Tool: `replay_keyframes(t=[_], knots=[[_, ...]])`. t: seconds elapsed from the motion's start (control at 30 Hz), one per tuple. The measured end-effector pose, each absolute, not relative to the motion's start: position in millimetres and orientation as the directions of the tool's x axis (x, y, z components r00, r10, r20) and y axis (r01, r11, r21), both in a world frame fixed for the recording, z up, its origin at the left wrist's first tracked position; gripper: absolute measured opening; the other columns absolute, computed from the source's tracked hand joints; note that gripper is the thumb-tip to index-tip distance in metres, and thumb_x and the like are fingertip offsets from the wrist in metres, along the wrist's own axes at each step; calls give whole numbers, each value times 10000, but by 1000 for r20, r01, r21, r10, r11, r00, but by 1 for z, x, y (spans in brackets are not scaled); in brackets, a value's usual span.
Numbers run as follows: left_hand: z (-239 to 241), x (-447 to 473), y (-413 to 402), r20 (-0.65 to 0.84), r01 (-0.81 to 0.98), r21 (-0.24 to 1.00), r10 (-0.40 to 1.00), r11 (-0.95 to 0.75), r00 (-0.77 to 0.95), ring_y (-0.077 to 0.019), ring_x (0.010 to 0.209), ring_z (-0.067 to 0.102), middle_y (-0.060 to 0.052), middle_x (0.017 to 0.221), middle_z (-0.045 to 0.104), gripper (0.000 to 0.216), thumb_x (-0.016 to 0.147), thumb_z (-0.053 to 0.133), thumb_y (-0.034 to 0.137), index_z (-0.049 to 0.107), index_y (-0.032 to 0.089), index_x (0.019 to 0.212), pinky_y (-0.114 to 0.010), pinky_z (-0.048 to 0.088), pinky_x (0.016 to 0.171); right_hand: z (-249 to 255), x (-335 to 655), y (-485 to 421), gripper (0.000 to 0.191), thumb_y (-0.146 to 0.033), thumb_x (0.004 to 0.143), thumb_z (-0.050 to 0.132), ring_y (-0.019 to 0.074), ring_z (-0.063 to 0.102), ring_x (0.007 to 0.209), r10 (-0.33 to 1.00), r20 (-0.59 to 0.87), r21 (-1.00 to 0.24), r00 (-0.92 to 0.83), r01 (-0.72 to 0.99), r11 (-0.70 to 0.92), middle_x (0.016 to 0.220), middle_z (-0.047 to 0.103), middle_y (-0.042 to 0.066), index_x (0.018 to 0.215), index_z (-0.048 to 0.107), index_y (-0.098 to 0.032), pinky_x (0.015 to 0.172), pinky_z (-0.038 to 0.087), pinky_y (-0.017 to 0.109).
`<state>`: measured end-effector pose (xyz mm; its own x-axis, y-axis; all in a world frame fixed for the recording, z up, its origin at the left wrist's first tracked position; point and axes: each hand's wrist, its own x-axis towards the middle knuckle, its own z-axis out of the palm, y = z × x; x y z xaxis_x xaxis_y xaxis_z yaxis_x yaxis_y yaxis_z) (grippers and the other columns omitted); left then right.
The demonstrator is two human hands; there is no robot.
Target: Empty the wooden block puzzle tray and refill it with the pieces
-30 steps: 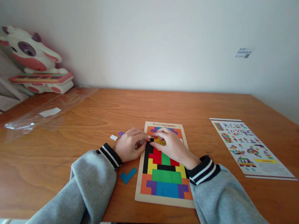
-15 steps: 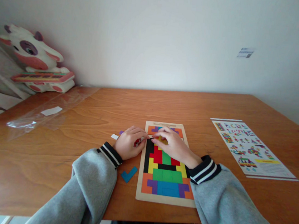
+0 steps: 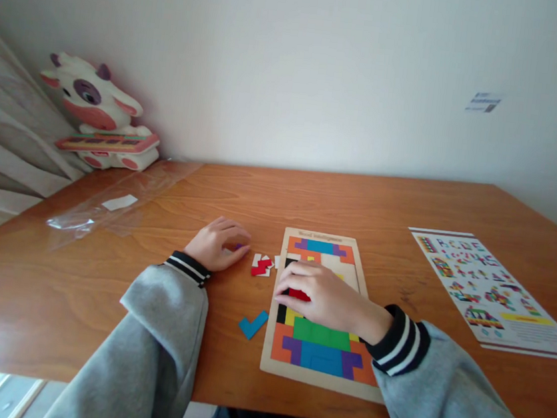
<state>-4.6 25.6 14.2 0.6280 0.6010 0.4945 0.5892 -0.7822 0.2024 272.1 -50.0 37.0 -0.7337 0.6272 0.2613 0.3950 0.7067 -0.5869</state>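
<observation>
A wooden puzzle board (image 3: 267, 348) lies in front of me, filled with coloured block pieces except for a pale bare patch in its upper part. My right hand (image 3: 322, 294) hovers over the board's middle with thumb and fingers apart, covering several pieces; a red area of the puzzle shows between them. To the board's left, my left hand (image 3: 218, 244) rests low on the table, its fingers and thumb curled around a small purple puzzle piece (image 3: 239, 246), mostly hidden. Red and white pieces (image 3: 263, 265) lie between this hand and the board. Closer to me is a blue L-shaped piece (image 3: 253, 325).
A printed pattern sheet (image 3: 493, 287) lies on the table (image 3: 360, 198) at the right. At the back left sit a cow-shaped toy keyboard (image 3: 112, 123) and a clear plastic bag (image 3: 92, 211) with a white label. The wall (image 3: 294, 70) stands behind.
My hands have parted. The left moved left, off the red and white pieces, to the purple piece. The right came nearer to me over the board, uncovering its upper part. The view shifted slightly.
</observation>
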Motion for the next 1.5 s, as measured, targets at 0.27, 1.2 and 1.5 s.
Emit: replay_keyframes(t=[0.27,1.2,1.5], knots=[[21,-4,15,385,508,330,605,-795,697,-209,932,678,-58,1029,754,266,836,707,368,724,250,1074,-363,524,877,33,293,-23,138,-303,939,610,213,647,1011,699,318,-456,-641,543,705,1041,713,53,993,723,-245,948,485,394],[-4,73,7,381,287,846,886,-450,264,-182,819,728,-58,927,742,310,820,729,438,725,183,997,-305,630,748,3,358,3,186,-329,942,564,203,651,874,845,482,-619,-231,594,515,928,691,78,908,686,-193,808,518,359],[1,82,10,486,434,663,792,-610,370,-188,891,718,-55,973,762,233,922,618,393,757,211,968,-308,595,827,3,355,3,156,-300,935,579,197,647,872,829,494,-607,-261,579,544,929,683,73,904,692,-198,815,524,359]])
